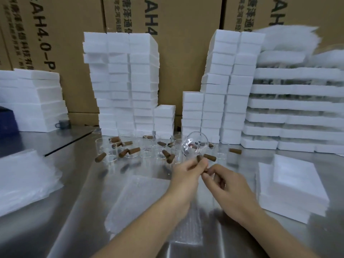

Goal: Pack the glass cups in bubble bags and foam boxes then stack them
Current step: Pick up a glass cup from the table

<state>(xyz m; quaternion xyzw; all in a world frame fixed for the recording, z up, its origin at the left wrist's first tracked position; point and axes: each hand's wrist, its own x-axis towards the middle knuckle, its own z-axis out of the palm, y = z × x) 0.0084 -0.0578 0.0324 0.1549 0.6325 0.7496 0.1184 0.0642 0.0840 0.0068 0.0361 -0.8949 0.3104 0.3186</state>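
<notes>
Here, the glass cup [194, 146] is being held off the surface [83, 183] by its brown handle [200, 158], gripped by fingers of the left hand [186, 173] and pinched by those of the right hand [225, 183]. It is probably being readied for the bubble bag [134, 198] lying beneath the hands.

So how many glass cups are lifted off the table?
1: the glass cup, tilted above the row of cups, its brown handle gripped by the left hand and pinched by the right hand. None else looks lifted.

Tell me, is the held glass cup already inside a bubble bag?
No, the glass cup is bare in the left hand, while the bubble bag lies flat beneath.
</notes>
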